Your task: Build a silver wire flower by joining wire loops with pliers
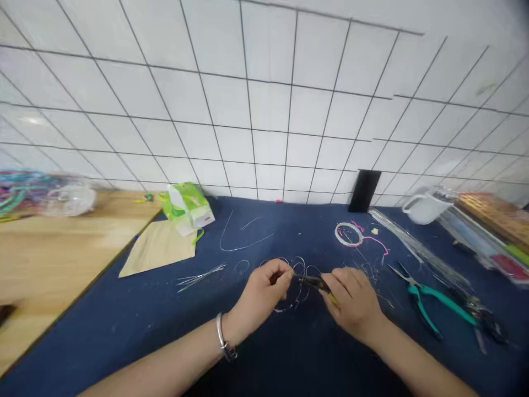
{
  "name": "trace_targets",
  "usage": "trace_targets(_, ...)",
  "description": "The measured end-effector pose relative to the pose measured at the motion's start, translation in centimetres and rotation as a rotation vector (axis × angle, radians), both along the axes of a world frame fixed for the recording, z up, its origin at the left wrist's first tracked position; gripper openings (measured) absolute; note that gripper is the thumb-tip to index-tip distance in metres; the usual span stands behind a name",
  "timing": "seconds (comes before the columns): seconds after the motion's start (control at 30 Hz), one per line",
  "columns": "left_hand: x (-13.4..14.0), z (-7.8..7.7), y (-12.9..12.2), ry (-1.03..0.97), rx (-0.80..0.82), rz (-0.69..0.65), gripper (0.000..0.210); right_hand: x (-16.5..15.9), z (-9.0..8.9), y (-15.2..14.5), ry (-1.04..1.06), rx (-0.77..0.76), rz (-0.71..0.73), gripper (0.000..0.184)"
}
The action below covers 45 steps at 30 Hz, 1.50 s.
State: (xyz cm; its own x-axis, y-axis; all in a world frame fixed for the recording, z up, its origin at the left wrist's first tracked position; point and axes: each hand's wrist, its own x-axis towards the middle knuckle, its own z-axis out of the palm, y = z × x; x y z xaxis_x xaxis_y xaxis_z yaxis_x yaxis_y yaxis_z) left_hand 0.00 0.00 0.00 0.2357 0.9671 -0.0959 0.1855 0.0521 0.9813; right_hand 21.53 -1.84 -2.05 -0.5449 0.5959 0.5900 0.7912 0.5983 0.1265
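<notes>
My left hand (268,289), with a silver bracelet (222,333) on its wrist, pinches a looped wire piece (303,264) between thumb and fingertips. Thin silver loops fan out above and below the pinch, and a pink bit shows at the lower edge. In my right hand (353,300) is a pair of pliers (316,282), its dark jaws pointing left and a little yellow showing on the handle. The jaw tips meet the wire beside my left fingertips; whether they are closed on it I cannot tell.
Cut wires (201,277) lie left on the blue cloth (157,314). To the right are a round dish (348,235) with pink thread, teal-handled pliers (430,292) and long wires (425,251). A green tissue pack (188,204), black block (364,190) and white mug (427,207) stand near the wall.
</notes>
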Motion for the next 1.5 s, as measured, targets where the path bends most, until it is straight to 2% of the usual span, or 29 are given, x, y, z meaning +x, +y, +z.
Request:
trace_targets(0.27,-0.2,-0.3,-0.4,-0.099,-0.059,-0.059,0.015,0.1,-0.2,-0.1,-0.021,-0.046,-0.033,0.027)
trace_targets(0.5,0.0,-0.9,-0.3,-0.243,-0.066,-0.045,0.018,0.1,0.1,0.0,-0.026,-0.061,-0.042,0.025)
trace_targets(0.8,0.2,-0.9,-0.2,-0.377,-0.099,-0.013,0.018,0.2,0.5,0.0,-0.041,-0.072,-0.031,0.025)
trace_targets(0.93,0.2,-0.9,-0.1,-0.372,-0.086,0.027,0.018,0.1,0.4,0.0,0.000,-0.079,-0.041,0.025)
trace_targets(1.2,0.3,-1.2,-0.3,-0.326,-0.077,0.000,0.019,0.1,0.4,-0.1,-0.025,-0.073,-0.059,0.026)
trace_targets(1.5,0.3,-1.6,-0.3,-0.282,-0.032,0.033,0.016,0.2,0.9,0.0,-0.079,-0.097,-0.067,0.025)
